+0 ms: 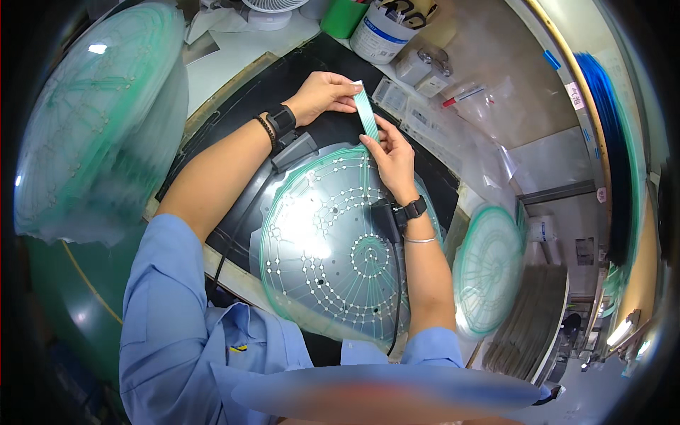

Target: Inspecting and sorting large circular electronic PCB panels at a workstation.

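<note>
A round, see-through circuit sheet (283, 244) with green traces and rings of pale dots lies on a black mat (312, 60). At its far edge a narrow flat tail (365, 112) with pale green lines sticks up. My left hand (326, 97) pinches the tail's upper end between thumb and fingers. Lower down, where the tail meets the sheet, my right hand (391, 154) is closed on it, its thumb on the near face. Black bands with cabled boxes sit on both wrists, and glare hides part of the sheet.
A tall stack of similar sheets (92, 120) stands at the left, and another round stack (489, 273) at the right. Behind the mat are a white tub (382, 35) holding tools, a green container (343, 18) and a small fan (273, 8). Clear plastic bags (471, 152) lie at the right.
</note>
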The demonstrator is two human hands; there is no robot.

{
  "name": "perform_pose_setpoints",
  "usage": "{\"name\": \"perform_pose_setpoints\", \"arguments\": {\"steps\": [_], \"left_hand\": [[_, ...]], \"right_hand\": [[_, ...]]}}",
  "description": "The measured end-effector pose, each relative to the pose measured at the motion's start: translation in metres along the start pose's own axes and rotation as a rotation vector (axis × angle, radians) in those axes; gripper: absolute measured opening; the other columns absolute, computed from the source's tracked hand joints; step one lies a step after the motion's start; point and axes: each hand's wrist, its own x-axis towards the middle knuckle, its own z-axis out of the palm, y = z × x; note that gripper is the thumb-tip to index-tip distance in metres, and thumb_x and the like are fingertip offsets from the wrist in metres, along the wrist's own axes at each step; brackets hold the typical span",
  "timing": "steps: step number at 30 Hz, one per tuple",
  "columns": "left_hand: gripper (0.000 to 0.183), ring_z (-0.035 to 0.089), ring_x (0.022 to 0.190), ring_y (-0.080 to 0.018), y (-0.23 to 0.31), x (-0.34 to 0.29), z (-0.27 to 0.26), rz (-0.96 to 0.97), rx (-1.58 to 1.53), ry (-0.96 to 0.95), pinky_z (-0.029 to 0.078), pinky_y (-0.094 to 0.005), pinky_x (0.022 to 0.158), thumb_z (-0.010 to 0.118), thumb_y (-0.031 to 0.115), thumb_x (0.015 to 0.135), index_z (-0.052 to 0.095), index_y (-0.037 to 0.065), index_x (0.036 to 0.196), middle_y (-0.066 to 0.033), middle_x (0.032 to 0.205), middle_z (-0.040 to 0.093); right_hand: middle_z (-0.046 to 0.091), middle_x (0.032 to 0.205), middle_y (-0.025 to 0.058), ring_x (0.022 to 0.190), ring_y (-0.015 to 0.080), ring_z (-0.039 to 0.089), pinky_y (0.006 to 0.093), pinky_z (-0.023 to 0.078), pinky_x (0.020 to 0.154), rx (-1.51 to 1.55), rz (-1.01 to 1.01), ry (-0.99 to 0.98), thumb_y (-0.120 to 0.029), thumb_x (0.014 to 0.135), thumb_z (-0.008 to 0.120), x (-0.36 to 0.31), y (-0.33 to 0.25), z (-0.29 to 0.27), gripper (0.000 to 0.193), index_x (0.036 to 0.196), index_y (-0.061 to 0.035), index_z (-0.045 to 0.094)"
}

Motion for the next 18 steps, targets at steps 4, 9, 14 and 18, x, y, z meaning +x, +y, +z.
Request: {"name": "perform_pose_setpoints", "arguments": {"steps": [4,9,14,18], "left_hand": [[0.023,0.063,0.079,-0.0136,-0.008,0.0,0.006,-0.065,-0.035,-0.124,0.056,-0.0228,0.07,0.061,0.015,0.085,0.057,-0.005,0.096,-0.0118,0.091,0.062],[0.026,0.063,0.069,-0.012,-0.009,-0.006,0.018,-0.058,0.001,0.025,0.056,-0.0208,0.065,0.065,0.019,0.083,0.059,-0.005,0.089,-0.0096,0.08,0.063],[0.028,0.062,0.065,-0.0096,-0.01,-0.008,0.019,-0.05,-0.108,0.014,0.055,-0.0197,0.061,0.067,0.025,0.081,0.059,-0.002,0.084,-0.0081,0.077,0.062],[0.028,0.062,0.063,-0.009,-0.013,-0.005,0.016,-0.022,-0.069,0.018,0.055,-0.0196,0.06,0.066,0.025,0.082,0.059,-0.002,0.085,-0.0073,0.075,0.062]], "right_hand": [[0.061,0.082,-0.0003,0.063,0.0012,0.049,0.0161,0.042,0.059,0.136,0.028,-0.034,-0.011,0.081,0.066,0.002,0.005,-0.001,0.044,0.121,-0.0029,0.052],[0.061,0.099,-0.0003,0.075,0.0004,0.047,0.0135,0.039,0.066,0.229,-0.007,-0.013,-0.008,0.086,0.059,0.001,0.005,-0.003,0.044,0.128,-0.0041,0.046],[0.063,0.098,0.0011,0.075,0.0035,0.052,0.0151,0.041,0.067,0.305,0.1,0.031,-0.001,0.084,0.057,-0.005,-0.002,-0.012,0.026,0.109,-0.0026,0.062],[0.063,0.104,0.0096,0.083,0.0108,0.058,0.0203,0.044,0.073,0.302,-0.046,-0.062,0.007,0.078,0.054,-0.004,0.012,-0.017,0.017,0.085,0.0005,0.069]]}}
